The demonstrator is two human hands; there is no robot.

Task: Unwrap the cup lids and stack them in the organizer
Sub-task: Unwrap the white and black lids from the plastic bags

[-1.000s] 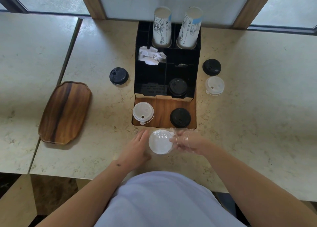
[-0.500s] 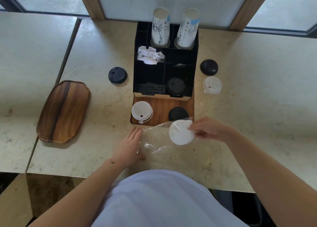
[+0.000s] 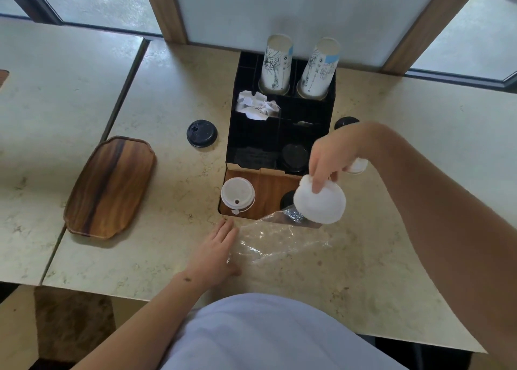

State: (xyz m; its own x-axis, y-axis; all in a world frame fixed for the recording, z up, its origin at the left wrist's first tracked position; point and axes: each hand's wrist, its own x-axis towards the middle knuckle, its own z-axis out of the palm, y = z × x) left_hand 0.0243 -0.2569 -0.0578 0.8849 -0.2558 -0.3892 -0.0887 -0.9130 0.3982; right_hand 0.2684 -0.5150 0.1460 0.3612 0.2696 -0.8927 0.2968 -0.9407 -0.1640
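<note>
Pressing flat and open on the clear wrapper [image 3: 275,241] at the table's [image 3: 167,95] near edge, the left hand [image 3: 214,253] is pinning it while the right hand [image 3: 331,157] is pinching a white lid [image 3: 320,203] above the organizer's [image 3: 279,134] front wooden compartment, just beyond.

White lid [image 3: 320,203] tilted above the black organizer's [image 3: 253,134] wooden front – clear wrap [image 3: 275,239] crumpled on the table [image 3: 167,229].
</note>
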